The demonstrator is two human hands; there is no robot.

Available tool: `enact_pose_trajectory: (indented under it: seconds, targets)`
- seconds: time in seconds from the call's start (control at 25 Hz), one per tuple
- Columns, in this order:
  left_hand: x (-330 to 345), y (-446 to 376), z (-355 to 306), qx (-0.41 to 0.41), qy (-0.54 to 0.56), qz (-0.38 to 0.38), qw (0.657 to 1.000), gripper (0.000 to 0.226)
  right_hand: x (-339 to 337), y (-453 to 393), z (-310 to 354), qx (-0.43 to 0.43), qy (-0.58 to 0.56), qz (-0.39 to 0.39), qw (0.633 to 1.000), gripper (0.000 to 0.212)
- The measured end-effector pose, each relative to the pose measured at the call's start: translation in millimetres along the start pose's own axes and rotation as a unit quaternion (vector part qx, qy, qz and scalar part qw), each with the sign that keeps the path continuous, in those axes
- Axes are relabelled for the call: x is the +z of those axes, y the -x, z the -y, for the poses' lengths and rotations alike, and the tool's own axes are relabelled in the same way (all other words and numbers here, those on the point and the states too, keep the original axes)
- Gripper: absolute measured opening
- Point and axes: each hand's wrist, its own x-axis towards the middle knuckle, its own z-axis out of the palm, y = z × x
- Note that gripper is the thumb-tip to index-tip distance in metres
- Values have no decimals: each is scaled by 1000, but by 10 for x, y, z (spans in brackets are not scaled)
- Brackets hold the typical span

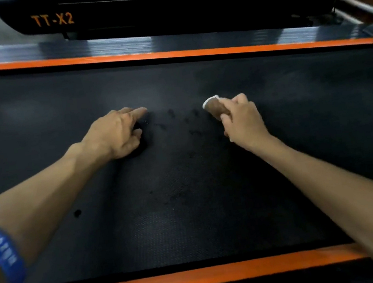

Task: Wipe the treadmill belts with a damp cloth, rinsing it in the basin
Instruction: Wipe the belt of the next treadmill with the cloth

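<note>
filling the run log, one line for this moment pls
left hand: on belt, dark thing underneath unclear | right hand: tipping brown cup | dark spots between hands | basin: unseen

The black treadmill belt (189, 211) spans the view from left to right, its surface finely textured with a dotted pattern. An orange stripe (170, 53) borders its far edge and another orange stripe (174, 281) runs along the near edge, each backed by a black ribbed side rail (122, 44). Small dark wet spots (172, 113) are scattered across the middle of the belt, and a single dark blotch (77, 212) sits apart toward the near left. The left hand (119, 135) rests on the belt.
</note>
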Motion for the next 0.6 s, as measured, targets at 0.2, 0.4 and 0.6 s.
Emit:
enact_pose_trajectory:
  seconds: [0.2, 0.4, 0.6]
  targets:
    - [-30, -97, -25, -16, 6, -12, 1000, 64, 151, 714, 826, -216, -63, 64, 972, 49]
    - [-11, -134, -66, -15, 30, -9, 999, 59, 130, 755, 844, -366, -72, 89, 924, 48]
    - [-13, -30, -2, -47, 39, -6, 998, 58, 107, -343, -25, -31, 41, -8, 999, 44]
